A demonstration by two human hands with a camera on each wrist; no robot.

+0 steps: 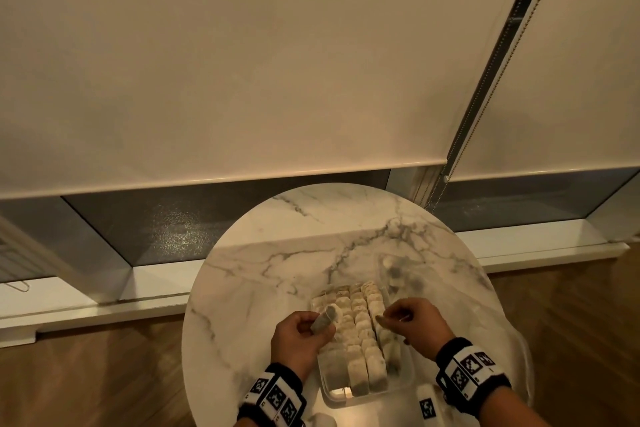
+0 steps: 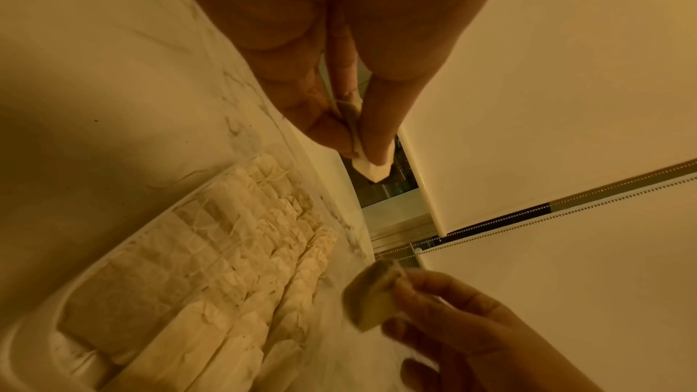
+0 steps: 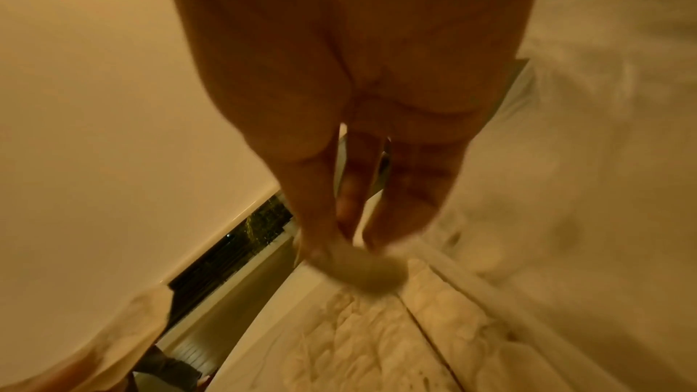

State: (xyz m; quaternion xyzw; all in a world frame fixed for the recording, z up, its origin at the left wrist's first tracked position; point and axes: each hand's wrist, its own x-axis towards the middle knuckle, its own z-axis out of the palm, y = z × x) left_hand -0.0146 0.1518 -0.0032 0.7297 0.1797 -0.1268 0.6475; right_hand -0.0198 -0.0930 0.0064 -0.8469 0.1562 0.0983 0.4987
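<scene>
The clear tray (image 1: 411, 373) sat at the near edge of the round marble tabletop (image 1: 277, 253), packed with rows of tea bags (image 1: 360, 326) standing on edge. Over its left side, the left hand (image 1: 299, 334) held the first tea bag (image 1: 326, 318). The fingers (image 2: 328, 127) and thumb were clamped on it, and one corner projected past the fingertips. Over the right rows, the right hand (image 1: 414, 321) pinched the second tea bag (image 2: 371, 294) just above the row tops; contact could not be determined. Bare tabletop extended beyond and left of the tray to the far rim. Behind it hung the lowered blind (image 1: 242, 62), with the bead chain (image 1: 485, 107) hanging close to the tabletop's far right rim.
</scene>
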